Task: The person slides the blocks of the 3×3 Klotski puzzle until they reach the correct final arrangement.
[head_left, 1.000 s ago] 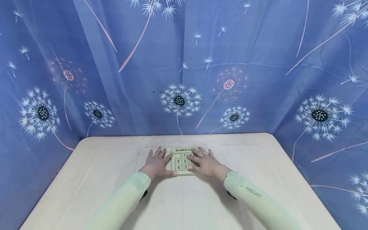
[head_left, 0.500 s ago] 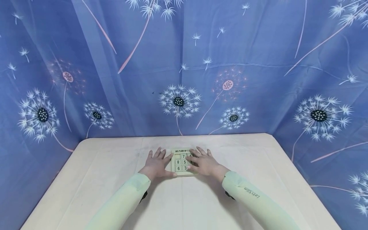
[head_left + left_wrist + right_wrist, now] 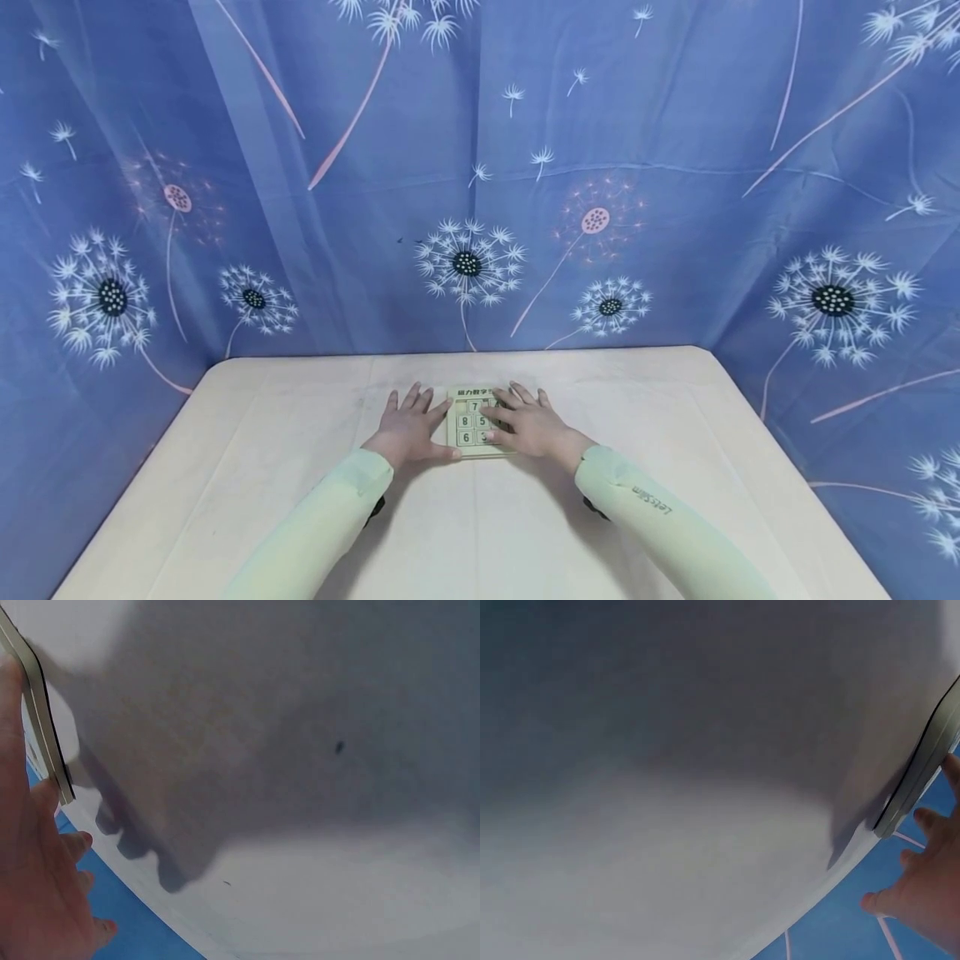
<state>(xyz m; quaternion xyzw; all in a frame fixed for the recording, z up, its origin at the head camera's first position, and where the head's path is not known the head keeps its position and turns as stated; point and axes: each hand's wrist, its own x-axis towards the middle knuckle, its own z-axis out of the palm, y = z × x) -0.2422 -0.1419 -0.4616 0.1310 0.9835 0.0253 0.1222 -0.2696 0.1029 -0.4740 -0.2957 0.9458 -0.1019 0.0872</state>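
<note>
A pale green sliding number puzzle [image 3: 476, 455] lies flat on the table. Tiles 7, 8, 5 and 6 can be read, and a gap shows at its top left. My left hand [image 3: 408, 429] braces the puzzle's left side with thumb and index finger, the other fingers spread. Over the right side reaches my right hand [image 3: 534, 429], its index finger on the top row beside the 7 and its thumb over the bottom row, hiding the right-hand tiles. The puzzle's side edge [image 3: 51, 735] meets the thumb in the left wrist view. Its other edge [image 3: 922, 769] shows in the right wrist view.
The white-covered table [image 3: 480, 533] extends around the puzzle on all sides. A blue dandelion-print curtain [image 3: 360, 250] stands behind and on both sides. Pale green sleeves [image 3: 322, 517] cover both forearms.
My right hand has shifted slightly left across the puzzle. The 7 tile has slid left, narrowing the top-left gap. The right thumb now partly covers the 3. My left hand stays in place.
</note>
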